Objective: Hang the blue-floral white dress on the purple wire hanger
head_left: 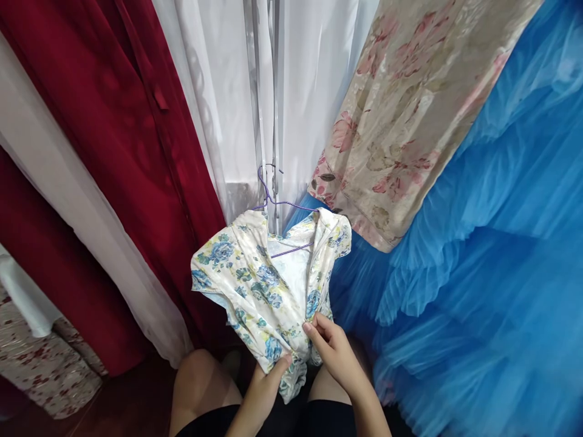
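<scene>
A white shirt with blue and yellow flowers (255,273) is on a thin purple hanger (268,193), in front of my knees. Its neckline opens in a deep V, and the hanger's lower bar crosses inside it. My left hand (266,385) grips the shirt's lower left edge, thumb on top and fingers hidden behind the cloth. With thumb and bent fingers, my right hand (328,340) pinches the front edge at the bottom of the V. The hanger's hook lies against pale hanging strips; whether it is caught on anything I cannot tell.
Dark red cloth (150,152) and white drapes (218,91) hang behind and to the left. A beige floral garment (401,133) hangs at right, over a wide blue tulle skirt (492,291). Red-flecked fabric (40,358) reaches the dark floor at lower left.
</scene>
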`<state>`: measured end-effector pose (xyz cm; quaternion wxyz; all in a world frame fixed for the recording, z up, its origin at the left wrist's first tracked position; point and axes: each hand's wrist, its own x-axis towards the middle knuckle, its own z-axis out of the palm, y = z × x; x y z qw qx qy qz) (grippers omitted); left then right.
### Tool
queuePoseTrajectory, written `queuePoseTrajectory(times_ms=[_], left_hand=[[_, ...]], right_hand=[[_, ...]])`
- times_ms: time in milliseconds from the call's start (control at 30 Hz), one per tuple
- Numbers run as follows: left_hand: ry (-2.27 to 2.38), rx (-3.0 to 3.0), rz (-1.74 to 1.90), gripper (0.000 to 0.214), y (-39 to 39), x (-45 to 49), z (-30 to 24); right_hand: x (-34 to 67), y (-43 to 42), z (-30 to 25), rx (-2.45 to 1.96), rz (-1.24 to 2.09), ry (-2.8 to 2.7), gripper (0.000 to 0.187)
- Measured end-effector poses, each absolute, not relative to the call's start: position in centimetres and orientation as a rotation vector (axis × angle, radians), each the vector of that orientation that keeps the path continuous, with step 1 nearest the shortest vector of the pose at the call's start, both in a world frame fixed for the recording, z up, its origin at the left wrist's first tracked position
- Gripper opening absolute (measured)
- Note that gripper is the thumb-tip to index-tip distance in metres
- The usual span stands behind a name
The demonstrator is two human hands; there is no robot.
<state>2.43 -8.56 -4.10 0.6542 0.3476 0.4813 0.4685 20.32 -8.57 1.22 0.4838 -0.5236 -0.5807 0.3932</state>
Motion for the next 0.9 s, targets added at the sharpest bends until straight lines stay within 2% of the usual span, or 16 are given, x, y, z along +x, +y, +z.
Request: queuePoseTrajectory(times_ms=[200, 333, 467, 567, 667, 733, 800, 900], left_hand=[[1.229, 0.742, 1.164, 0.052, -6.9, -0.1, -5.1], [1.347, 0.749, 1.695, 0.032, -5.1, -2.6, -7.2], [1.450, 1.062, 2.114, 0.037, -5.7, -2.0, -7.0], [1.301, 1.511, 1.822, 0.037, -7.0, 0.7, -5.9], [1.219, 1.652, 1.424, 0.021, -7.2, 2.7, -5.5], [1.206, 1.667, 1.411, 0.010, -6.6, 3.0, -5.4], [1.166, 1.727, 1.422, 0.020, -5.9, 3.0, -5.2], [1.065, 1.810, 1.334, 0.019, -5.2, 2.9, -4.7]], right_hand=[[21.0, -8.6, 1.1, -1.307, 0.975, -1.372, 0.046], [20.6, -8.6, 0.5, -1.263, 1.033, -1.213, 0.047], [18.6, -8.5, -0.1, -1.241, 1.206, -1.159, 0.041], [16.8, -8.5, -0.2, -1.201, 1.294, -1.172, 0.039], [15.7, -8.7, -0.1, -1.134, 1.349, -1.226, 0.037], [15.5, -8.8, -0.1, -1.128, 1.362, -1.244, 0.036], [15.7, -8.4, 0.2, -1.156, 1.364, -1.217, 0.036], [16.1, -6.0, 2.2, -1.177, 1.327, -1.154, 0.033]])
